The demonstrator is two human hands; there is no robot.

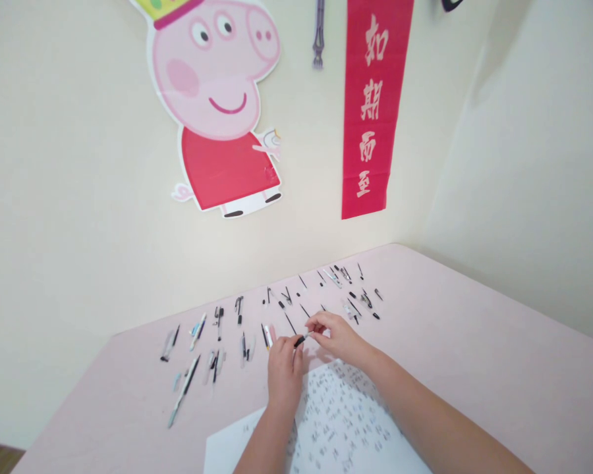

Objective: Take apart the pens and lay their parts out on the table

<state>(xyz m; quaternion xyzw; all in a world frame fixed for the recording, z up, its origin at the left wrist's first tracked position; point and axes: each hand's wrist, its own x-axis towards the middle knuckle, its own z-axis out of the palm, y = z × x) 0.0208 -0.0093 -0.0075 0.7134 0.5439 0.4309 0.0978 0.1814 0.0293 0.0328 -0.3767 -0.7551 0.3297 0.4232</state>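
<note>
Both hands meet over the table, pinching the two ends of a short black pen part [300,342]. My left hand [283,368] closes its fingers round the dark lower end. At the pale upper end, the thumb and forefinger of my right hand [332,334] are pressed together; what exactly lies between them is too small to make out. A thin black refill [290,323] lies just beyond my left fingers. Beside it are a white and a pink pen piece [272,333]. Under my forearms is a white sheet [227,438] covered with handwritten marks.
Several taken-apart pens lie in rows on the pink table [464,368], among them a long pen [184,392] at the left and dark pieces [366,299] at the right. Behind the table, the wall carries a cartoon pig cutout [227,168] and a red banner [368,131].
</note>
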